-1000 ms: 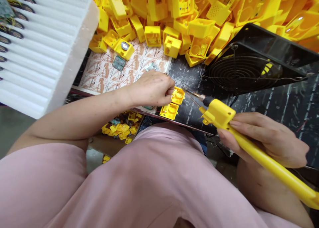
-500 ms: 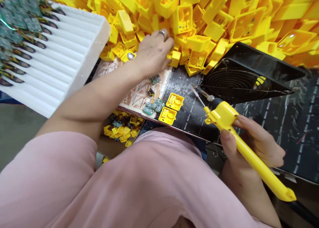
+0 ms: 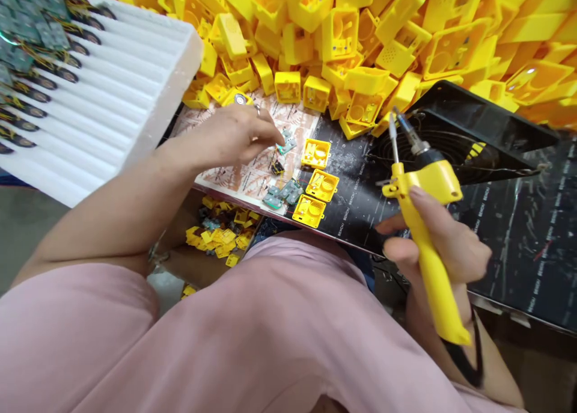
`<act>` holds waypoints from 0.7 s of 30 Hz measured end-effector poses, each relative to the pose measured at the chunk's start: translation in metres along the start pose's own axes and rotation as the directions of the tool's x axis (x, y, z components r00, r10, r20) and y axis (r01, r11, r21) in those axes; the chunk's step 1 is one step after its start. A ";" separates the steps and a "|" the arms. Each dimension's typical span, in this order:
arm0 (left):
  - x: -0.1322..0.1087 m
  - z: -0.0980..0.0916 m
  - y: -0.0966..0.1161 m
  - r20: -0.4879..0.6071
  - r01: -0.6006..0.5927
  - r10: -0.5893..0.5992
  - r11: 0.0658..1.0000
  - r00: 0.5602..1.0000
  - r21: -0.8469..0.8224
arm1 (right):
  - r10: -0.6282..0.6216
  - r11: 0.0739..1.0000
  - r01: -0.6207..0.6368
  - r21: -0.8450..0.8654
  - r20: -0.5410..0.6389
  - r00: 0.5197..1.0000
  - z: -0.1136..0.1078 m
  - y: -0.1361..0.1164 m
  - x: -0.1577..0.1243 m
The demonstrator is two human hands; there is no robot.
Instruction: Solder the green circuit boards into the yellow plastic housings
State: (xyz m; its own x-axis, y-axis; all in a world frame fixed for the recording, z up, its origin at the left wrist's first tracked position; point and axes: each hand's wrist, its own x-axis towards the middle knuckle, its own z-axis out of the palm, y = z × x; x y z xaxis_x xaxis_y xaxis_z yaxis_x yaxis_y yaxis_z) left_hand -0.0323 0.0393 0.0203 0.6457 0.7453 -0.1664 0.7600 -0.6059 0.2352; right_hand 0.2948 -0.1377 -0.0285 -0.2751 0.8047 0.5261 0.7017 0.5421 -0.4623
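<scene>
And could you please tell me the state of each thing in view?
Left hand: fingers bent, at a circuit board; contact unclear
Right hand: holding the soldering iron
Soldering iron: held, tip upward
Three yellow boxes: open side up, in a row
Box pile: loosely heaped
Foam tray: partly covered
Fan: tilted; spinning unclear

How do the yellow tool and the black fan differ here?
The tool is long and slim, while the fan is broad and boxy.
The tool is mostly yellow; the fan is mostly black.
The tool is held in the right hand, whereas the fan sits on the bench with no hand on it.
Both show some yellow and some black.
</scene>
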 end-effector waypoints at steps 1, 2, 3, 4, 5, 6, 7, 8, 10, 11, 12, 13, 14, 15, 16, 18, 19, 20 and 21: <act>0.000 0.002 -0.002 0.050 -0.049 0.048 0.998 0.998 0.032 | -0.063 0.998 0.062 -0.020 -0.044 0.997 0.001 -0.005 0.012; 0.001 0.004 -0.002 0.088 -0.099 0.093 0.993 0.992 0.064 | -0.105 0.993 0.105 -0.049 -0.016 0.994 0.003 -0.010 0.023; 0.003 0.006 -0.002 0.114 -0.146 0.135 0.985 0.984 0.092 | -0.127 0.990 0.126 -0.061 -0.007 0.992 0.007 -0.013 0.032; 0.005 0.009 -0.001 0.133 -0.184 0.169 0.976 0.977 0.112 | -0.139 0.987 0.139 -0.075 0.015 0.990 0.011 -0.014 0.039; 0.007 0.011 -0.001 0.148 -0.213 0.195 0.969 0.970 0.122 | -0.141 0.986 0.144 -0.087 0.034 0.989 0.016 -0.014 0.045; 0.010 0.014 0.000 0.151 -0.225 0.205 0.966 0.967 0.125 | -0.141 0.985 0.144 -0.100 0.036 0.989 0.022 -0.013 0.049; 0.012 0.015 0.000 0.143 -0.220 0.202 0.967 0.969 0.128 | -0.139 0.983 0.143 -0.119 0.040 0.990 0.028 -0.010 0.053; 0.012 0.016 0.001 0.133 -0.207 0.189 0.968 0.973 0.143 | -0.137 0.979 0.143 -0.142 0.055 0.989 0.034 -0.006 0.057; 0.011 0.014 0.005 0.131 -0.194 0.167 0.952 0.977 0.237 | -0.121 0.973 0.141 -0.183 0.115 0.986 0.046 0.003 0.068; 0.008 0.012 0.008 0.135 -0.189 0.154 0.934 0.979 0.302 | -0.112 0.971 0.141 -0.196 0.154 0.982 0.052 0.007 0.074; 0.004 0.009 0.012 0.148 -0.178 0.131 0.912 0.980 0.370 | -0.106 0.968 0.145 -0.203 0.193 0.975 0.057 0.012 0.081; -0.001 0.007 0.016 0.164 -0.157 0.094 0.888 0.982 0.432 | -0.109 0.966 0.157 -0.204 0.229 0.967 0.063 0.016 0.088; -0.006 0.005 0.021 0.176 -0.128 0.048 0.870 0.983 0.477 | -0.115 0.964 0.171 -0.203 0.258 0.959 0.068 0.020 0.095; -0.012 0.004 0.024 0.181 -0.095 0.003 0.860 0.984 0.502 | -0.120 0.962 0.182 -0.202 0.287 0.950 0.073 0.024 0.101; -0.017 0.005 0.027 0.177 -0.064 -0.032 0.858 0.984 0.510 | -0.122 0.960 0.192 -0.202 0.317 0.941 0.077 0.027 0.106; -0.027 0.009 0.029 0.130 -0.010 -0.060 0.878 0.990 0.479 | -0.123 0.957 0.207 -0.202 0.365 0.923 0.083 0.030 0.112; -0.032 0.013 0.028 0.089 0.022 -0.068 0.900 0.994 0.436 | -0.125 0.956 0.214 -0.201 0.380 0.916 0.084 0.030 0.113; -0.035 0.017 0.025 0.047 0.055 -0.078 0.925 0.996 0.377 | -0.127 0.956 0.218 -0.197 0.393 0.911 0.084 0.029 0.112; -0.039 0.021 0.021 0.012 0.085 -0.093 0.947 0.996 0.309 | -0.126 0.957 0.218 -0.191 0.404 0.906 0.084 0.028 0.111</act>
State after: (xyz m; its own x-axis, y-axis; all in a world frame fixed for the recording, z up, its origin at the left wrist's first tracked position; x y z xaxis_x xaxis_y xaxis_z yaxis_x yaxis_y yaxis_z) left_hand -0.0396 -0.0080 0.0116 0.5727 0.7952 -0.1992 0.7979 -0.5964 -0.0870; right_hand 0.2292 -0.0130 -0.0430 -0.6033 0.7583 0.2469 0.7367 0.6485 -0.1915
